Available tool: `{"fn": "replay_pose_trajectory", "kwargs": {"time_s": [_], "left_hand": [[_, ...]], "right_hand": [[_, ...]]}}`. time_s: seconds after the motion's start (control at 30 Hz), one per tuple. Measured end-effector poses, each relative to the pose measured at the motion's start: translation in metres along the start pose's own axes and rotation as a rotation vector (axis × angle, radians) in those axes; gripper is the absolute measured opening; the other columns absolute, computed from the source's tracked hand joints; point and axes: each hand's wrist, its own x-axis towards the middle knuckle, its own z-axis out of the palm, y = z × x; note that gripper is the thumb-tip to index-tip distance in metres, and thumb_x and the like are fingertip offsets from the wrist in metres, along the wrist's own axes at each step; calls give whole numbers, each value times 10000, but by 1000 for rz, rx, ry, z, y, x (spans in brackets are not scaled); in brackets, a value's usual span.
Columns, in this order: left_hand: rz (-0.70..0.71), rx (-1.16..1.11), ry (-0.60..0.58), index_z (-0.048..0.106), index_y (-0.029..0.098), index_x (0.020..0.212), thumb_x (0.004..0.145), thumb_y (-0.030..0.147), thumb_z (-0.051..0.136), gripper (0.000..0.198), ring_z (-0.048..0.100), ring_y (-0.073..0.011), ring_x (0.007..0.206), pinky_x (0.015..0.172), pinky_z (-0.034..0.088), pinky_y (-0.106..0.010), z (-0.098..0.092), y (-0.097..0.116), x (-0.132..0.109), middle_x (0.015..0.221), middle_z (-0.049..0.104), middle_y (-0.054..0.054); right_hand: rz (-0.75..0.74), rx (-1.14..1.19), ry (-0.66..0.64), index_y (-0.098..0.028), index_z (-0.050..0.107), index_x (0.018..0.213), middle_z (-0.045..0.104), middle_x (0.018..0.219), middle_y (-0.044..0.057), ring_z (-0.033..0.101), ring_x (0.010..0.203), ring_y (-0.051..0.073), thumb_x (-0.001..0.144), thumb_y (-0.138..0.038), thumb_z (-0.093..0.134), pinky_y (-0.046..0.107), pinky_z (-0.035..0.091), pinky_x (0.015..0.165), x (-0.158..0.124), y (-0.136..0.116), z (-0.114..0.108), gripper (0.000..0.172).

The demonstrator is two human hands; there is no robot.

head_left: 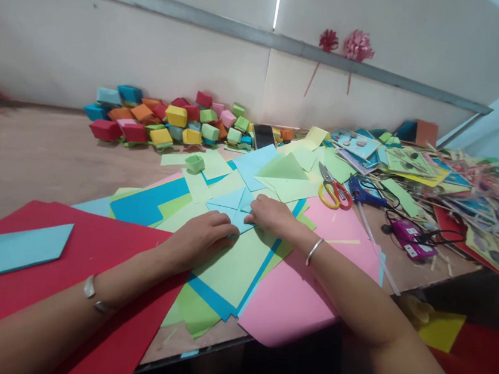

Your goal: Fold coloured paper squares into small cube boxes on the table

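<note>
A light blue sheet of paper (226,199), folded with its points meeting near the middle, lies on pale green sheets (234,275) in front of me. My left hand (202,236) is closed at its near left edge, fingers bent and pressed together on the paper. My right hand (271,214) grips its right side with curled fingers; the fingertips are partly hidden. Beyond them lie a light blue sheet (254,166) and a green folded sheet (284,164). A small green folded paper box (195,164) sits to the upper left.
Colourful paper boxes (176,116) are heaped along the wall by a phone (263,136). To the right are scissors (335,192), a blue glue gun (367,190), a purple device (412,238) and cluttered cards. Red (102,254) and pink sheets (294,294) reach the table's front edge.
</note>
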Motion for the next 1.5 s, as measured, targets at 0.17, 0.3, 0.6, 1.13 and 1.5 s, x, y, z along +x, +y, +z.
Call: {"fn": "replay_pose_trajectory", "kwargs": {"time_s": [0.17, 0.3, 0.6, 1.13, 1.5], "left_hand": [[98, 47, -2, 713, 152, 968, 995, 214, 466, 256, 597, -188, 743, 631, 477, -302, -2, 1, 0, 876, 675, -82], [122, 74, 26, 710, 157, 983, 989, 197, 475, 239, 636, -193, 777, 668, 517, -322, -1, 3, 0, 1041, 729, -104], [55, 79, -37, 737, 164, 925, 979, 223, 482, 267, 680, -206, 811, 682, 566, -327, 0, 3, 2, 1030, 755, -92], [28, 129, -106, 688, 226, 1170, 965, 255, 535, 258, 609, -186, 776, 675, 494, -305, 7, 9, 7, 953, 701, -60], [21, -10, -35, 761, 185, 975, 954, 214, 515, 249, 686, -239, 889, 699, 555, -347, 0, 6, 2, 1062, 755, -102]], "right_hand": [[1, 18, 8, -177, 657, 1128, 637, 1160, 118, 662, 978, 235, 988, -502, 505, 282, 460, 704, 1, 1, 3, 385], [-14, 22, 27, -176, 655, 1135, 636, 1153, 120, 659, 995, 238, 991, -492, 503, 284, 462, 719, 4, 4, 7, 379], [-37, 150, 93, -140, 599, 1127, 597, 1157, 122, 625, 953, 220, 829, -530, 737, 279, 441, 713, -13, 4, -2, 510], [86, 250, 15, -163, 666, 855, 692, 865, 19, 584, 760, 127, 802, -307, 778, 215, 344, 613, -6, 30, -7, 190], [37, 349, 30, -163, 613, 706, 652, 763, -24, 534, 691, 93, 759, -194, 773, 198, 325, 575, -4, 43, -7, 171]]}}
